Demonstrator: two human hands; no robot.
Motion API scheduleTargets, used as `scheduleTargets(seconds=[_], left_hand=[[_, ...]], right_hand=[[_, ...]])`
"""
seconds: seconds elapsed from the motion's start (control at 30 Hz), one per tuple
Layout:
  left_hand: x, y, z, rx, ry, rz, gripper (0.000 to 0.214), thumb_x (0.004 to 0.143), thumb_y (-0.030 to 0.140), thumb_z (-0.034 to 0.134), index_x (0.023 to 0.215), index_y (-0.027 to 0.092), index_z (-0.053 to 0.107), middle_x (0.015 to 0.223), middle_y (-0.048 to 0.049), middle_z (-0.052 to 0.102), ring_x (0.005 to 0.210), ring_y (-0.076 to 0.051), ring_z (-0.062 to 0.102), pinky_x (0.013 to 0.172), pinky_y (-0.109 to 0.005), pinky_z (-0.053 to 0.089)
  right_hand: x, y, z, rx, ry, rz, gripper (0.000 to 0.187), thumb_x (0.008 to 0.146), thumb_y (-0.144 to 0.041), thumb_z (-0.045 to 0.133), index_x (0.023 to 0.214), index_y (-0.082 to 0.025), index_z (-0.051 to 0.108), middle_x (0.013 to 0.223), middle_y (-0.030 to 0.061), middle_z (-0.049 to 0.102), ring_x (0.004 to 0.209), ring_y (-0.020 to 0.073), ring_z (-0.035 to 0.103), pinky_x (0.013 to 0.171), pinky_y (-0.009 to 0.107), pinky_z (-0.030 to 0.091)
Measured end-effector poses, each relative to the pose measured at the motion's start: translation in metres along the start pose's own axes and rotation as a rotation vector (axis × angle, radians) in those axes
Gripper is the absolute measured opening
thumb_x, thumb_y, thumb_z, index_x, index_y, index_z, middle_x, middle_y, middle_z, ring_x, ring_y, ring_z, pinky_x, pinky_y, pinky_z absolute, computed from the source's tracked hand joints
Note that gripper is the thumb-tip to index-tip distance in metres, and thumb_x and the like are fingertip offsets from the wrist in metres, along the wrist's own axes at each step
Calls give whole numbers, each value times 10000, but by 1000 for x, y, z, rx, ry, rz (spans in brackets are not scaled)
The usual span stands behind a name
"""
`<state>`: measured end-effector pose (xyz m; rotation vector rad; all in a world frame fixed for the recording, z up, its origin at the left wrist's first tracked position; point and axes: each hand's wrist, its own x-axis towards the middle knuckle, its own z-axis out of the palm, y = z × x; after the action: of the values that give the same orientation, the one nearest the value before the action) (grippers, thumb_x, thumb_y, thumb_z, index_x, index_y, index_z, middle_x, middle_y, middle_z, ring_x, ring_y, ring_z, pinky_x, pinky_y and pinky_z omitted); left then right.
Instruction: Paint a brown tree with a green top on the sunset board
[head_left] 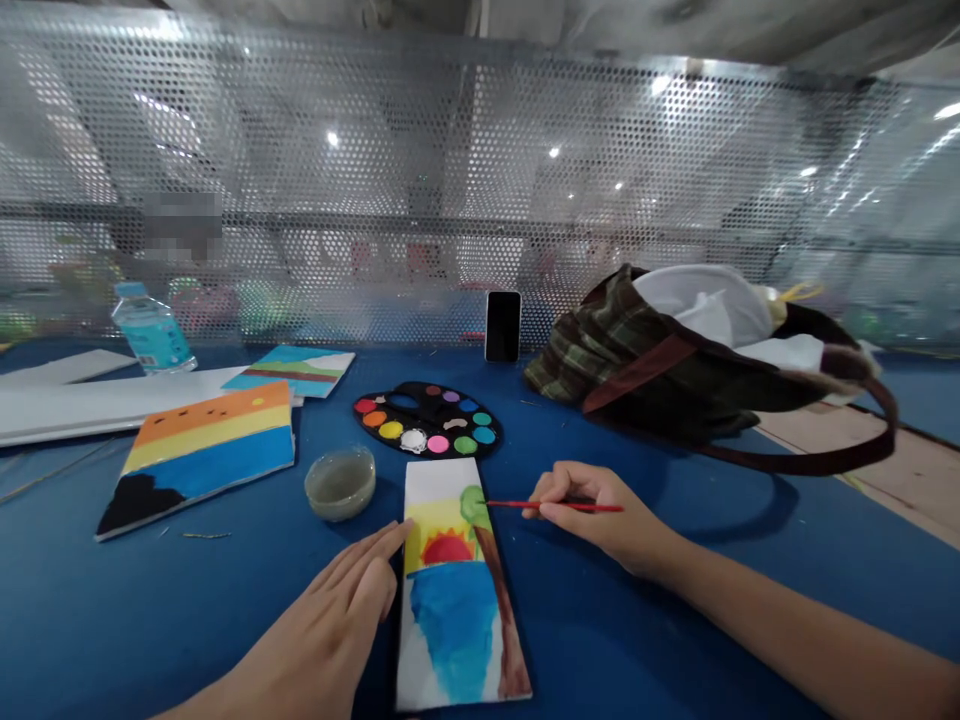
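Note:
A narrow canvas (451, 620) lies in front of me, painted with a red sun, a yellow sky, blue water and a brown trunk with green leaves. My left hand (341, 600) rests at its left edge, fingers stretched out with the tips touching the side. Between the fingers and thumb of my right hand (592, 505) is a thin red paintbrush (510, 504). The brush tip is at the green leaves near the canvas's right edge. Just beyond the canvas sits a black paint palette (420, 398) with several colours. A small bowl of cloudy water (340, 483) stands left of the palette.
At left lie an orange, yellow and blue painting (217, 450), another painting (292, 370) and white boards (97, 405). A water bottle (154, 330) stands behind them. A phone (502, 327) leans upright by the perforated metal screen (420, 180). A plaid bag (637, 370) slumps at right.

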<state>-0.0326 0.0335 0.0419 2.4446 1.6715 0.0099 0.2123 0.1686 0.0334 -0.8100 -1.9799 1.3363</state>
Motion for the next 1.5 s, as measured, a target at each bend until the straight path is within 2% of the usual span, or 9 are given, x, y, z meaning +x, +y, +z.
scheduleTargets(seconds=[0.2, 0.53, 0.87, 1.1, 1.4, 1.5], left_hand=[[1, -2, 2, -21, -8, 8, 684, 693, 464, 512, 1203, 30, 372, 1338, -194, 215, 1202, -309, 281, 919, -445, 340], [-6, 2, 5, -96, 163, -14, 534, 653, 459, 567, 1060, 123, 487, 1321, -164, 308, 1171, -316, 347, 899, -472, 374], [-4, -2, 9, -78, 215, 11, 394, 652, 428, 568, 905, 132, 510, 1314, -199, 310, 1172, -315, 347, 875, -438, 414], [-4, 0, 8, -46, 168, 5, 512, 675, 445, 539, 1029, 80, 481, 1315, -231, 265, 1188, -343, 284, 872, -483, 388], [-3, -1, 7, -19, 131, 10, 588, 676, 453, 527, 1097, 49, 454, 1309, -230, 268, 1198, -326, 262, 893, -472, 361], [-1, -2, 10, -20, 173, 26, 577, 668, 461, 533, 1079, 63, 467, 1300, -231, 287, 1185, -335, 284, 876, -477, 377]], right_hand=[[-2, -1, 0, -50, -25, 32, 110, 754, -234, 551, 681, -162, 510, 782, 49, 648, 754, 141, 592, 672, 277, 431], [0, -2, 1, -126, -42, 15, 103, 751, -248, 552, 695, -165, 526, 798, 45, 648, 766, 145, 593, 689, 288, 440], [0, 1, 1, -136, -59, 31, 94, 749, -256, 558, 714, -169, 549, 812, 44, 653, 772, 149, 598, 690, 288, 444], [0, 0, 1, -149, -40, 45, 122, 744, -278, 561, 713, -160, 555, 800, 50, 649, 767, 154, 600, 692, 294, 454], [2, -1, 2, -146, -3, 60, 96, 739, -259, 568, 704, -171, 551, 788, 36, 656, 757, 139, 600, 686, 274, 448], [2, -1, 2, -155, -5, 68, 96, 740, -260, 564, 707, -171, 554, 796, 40, 657, 761, 142, 597, 682, 275, 445]])
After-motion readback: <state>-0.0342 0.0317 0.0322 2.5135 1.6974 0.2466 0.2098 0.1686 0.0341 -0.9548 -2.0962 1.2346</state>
